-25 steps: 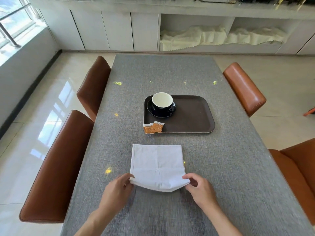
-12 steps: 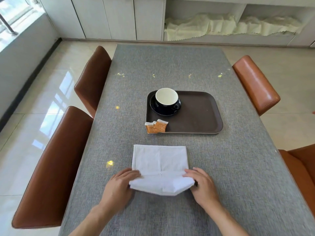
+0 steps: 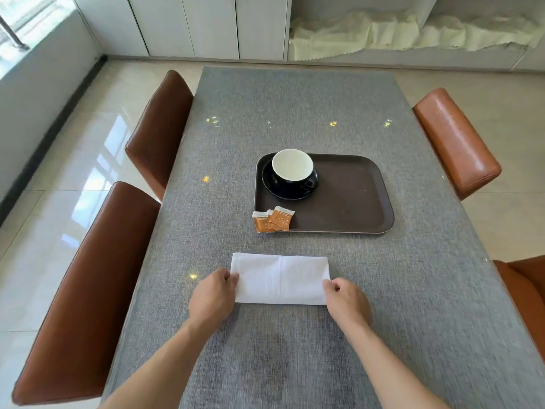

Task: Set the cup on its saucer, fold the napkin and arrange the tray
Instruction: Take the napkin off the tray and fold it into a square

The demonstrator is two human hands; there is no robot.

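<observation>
Now the white napkin [image 3: 280,278] lies folded on the grey table [image 3: 295,98] (near the brown tray [image 3: 354,196]), left hand [image 3: 213,295] and right hand [image 3: 346,299] pinching its ends.

Likely dining room, table [image 3: 295,98], leather chairs [image 3: 88,290], cabinets [image 3: 188,25]

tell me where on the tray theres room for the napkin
The tray's right half is bare, from the cup and saucer to the right rim. The left side is crowded: cup at the back, sachets over the front left corner.
</observation>
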